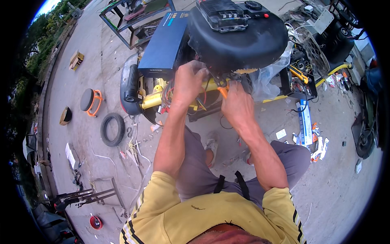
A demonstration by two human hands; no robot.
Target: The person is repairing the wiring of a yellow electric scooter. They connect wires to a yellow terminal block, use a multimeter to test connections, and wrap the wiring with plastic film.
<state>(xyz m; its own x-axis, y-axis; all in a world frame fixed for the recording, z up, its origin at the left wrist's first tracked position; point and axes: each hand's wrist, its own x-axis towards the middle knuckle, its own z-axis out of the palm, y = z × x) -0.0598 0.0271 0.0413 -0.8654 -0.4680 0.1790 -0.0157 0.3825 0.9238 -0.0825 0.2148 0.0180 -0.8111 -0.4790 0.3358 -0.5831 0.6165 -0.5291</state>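
Both my hands work under the black seat (239,44) of a vehicle with a yellow frame (153,99). My right hand (239,103) is closed around orange-handled pliers (222,92), whose metal jaws point up and left toward the gap under the seat. Just left of the jaws, my left hand (187,83) has its fingers curled together in a pinch. Whatever they grip is too small or hidden to make out. Loose wires (168,92) hang beside my left hand, over the yellow frame. A dark blue box (164,44) rests on the vehicle, left of the seat.
On the seat lies a black finned controller unit (224,16). To the right are clear plastic sheeting (266,81) and a black tray (300,87) with a yellow tool. A tire (112,129), an orange-legged stool (92,101) and metal frame pieces (95,194) are on the ground to the left.
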